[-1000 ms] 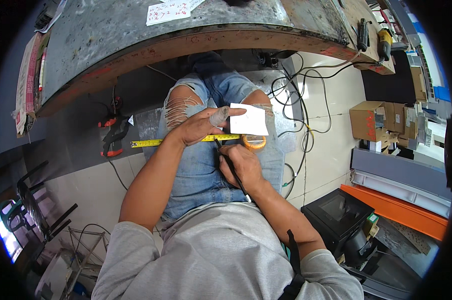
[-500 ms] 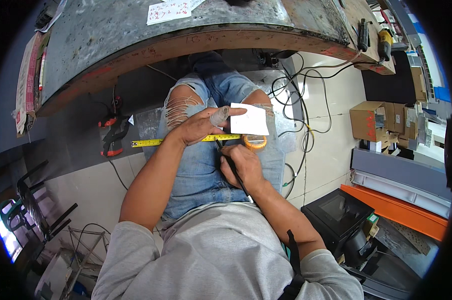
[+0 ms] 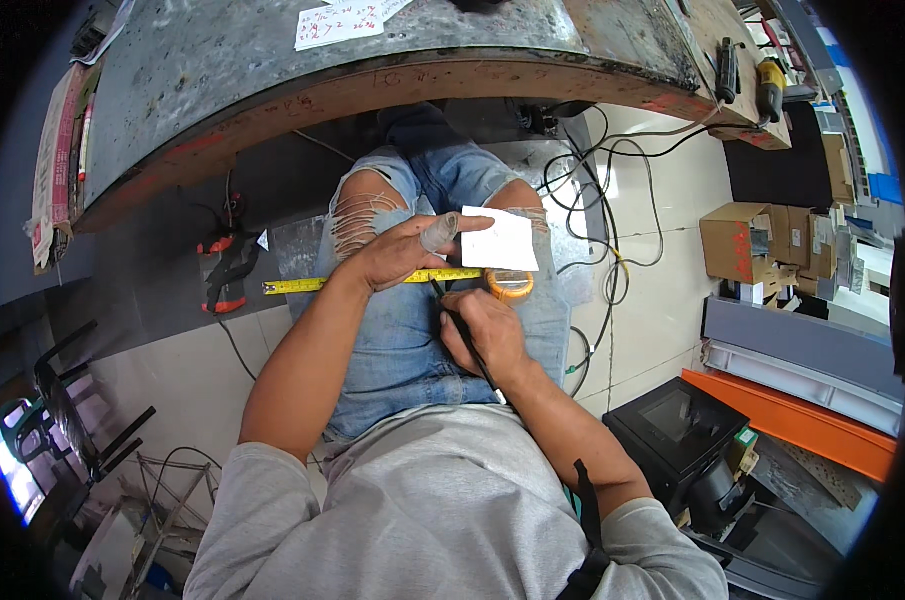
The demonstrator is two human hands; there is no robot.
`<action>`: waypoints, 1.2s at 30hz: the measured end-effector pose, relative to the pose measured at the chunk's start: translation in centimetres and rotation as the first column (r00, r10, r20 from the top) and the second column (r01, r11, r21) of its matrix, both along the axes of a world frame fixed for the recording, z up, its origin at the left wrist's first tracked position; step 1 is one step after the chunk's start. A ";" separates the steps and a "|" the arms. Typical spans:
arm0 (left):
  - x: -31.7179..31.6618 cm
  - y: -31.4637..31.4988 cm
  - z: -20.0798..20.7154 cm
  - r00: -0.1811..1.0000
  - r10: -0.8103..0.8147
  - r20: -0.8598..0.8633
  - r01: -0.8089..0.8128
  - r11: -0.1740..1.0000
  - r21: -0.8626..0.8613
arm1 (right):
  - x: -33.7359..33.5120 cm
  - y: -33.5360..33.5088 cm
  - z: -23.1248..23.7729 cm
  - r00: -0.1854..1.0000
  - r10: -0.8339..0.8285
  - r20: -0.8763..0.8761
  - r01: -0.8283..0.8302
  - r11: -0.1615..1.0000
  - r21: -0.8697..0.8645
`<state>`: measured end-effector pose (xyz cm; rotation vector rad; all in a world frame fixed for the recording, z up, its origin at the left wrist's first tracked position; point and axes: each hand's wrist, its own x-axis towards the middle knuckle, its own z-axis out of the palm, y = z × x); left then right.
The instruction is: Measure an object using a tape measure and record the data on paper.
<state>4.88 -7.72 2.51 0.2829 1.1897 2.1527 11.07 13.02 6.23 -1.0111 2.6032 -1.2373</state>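
Observation:
A yellow tape measure blade stretches across my thighs, running out to the left from its orange-rimmed case. My left hand lies over the blade, one finger wrapped in a pale covering. Its fingers grip the left side of a small white paper slip, which rests just above the case. Below the blade, my right hand is closed around a slim black pen, whose tip is at the blade's lower edge. The part of the blade beneath my left hand is hidden.
A stained metal workbench spans the far side, with handwritten paper notes on it. Black cables loop over the floor at right. A red and black power tool sits at left. Cardboard boxes stand at right.
The pen tip in my right hand has shifted slightly up and left, toward the tape blade. My left hand, the paper slip and the tape measure look unmoved.

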 end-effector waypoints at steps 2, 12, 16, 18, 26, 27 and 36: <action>0.0 0.0 0.0 1.000 -0.002 0.004 0.002 1.000 0.000 | 0.0 0.1 -0.2 1.000 0.000 0.005 0.000 1.000 0.009; 0.0 0.1 0.4 1.000 0.001 -0.013 -0.002 1.000 -0.029 | 0.0 0.1 -0.3 1.000 0.007 -0.017 -0.007 1.000 0.012; 0.0 0.1 0.8 1.000 -0.005 -0.017 0.004 0.999 -0.035 | 0.1 0.2 -0.4 1.000 0.010 0.002 -0.010 1.000 0.020; 0.0 0.1 0.7 1.000 -0.011 -0.005 0.011 0.999 -0.045 | 0.1 0.1 -0.2 1.000 0.007 -0.001 -0.007 1.000 0.024; 0.0 0.0 0.3 1.000 -0.025 -0.011 0.025 1.000 -0.017 | 0.1 0.0 0.0 1.000 -0.002 0.012 0.001 0.999 0.039; 0.0 0.0 0.4 1.000 -0.016 -0.012 0.016 1.000 -0.025 | 0.1 0.1 -0.1 1.000 0.002 0.009 -0.002 0.999 0.038; 0.0 0.0 0.9 1.000 -0.024 0.019 0.026 0.997 -0.077 | 0.1 0.0 -0.2 1.000 0.000 0.002 0.000 1.000 0.028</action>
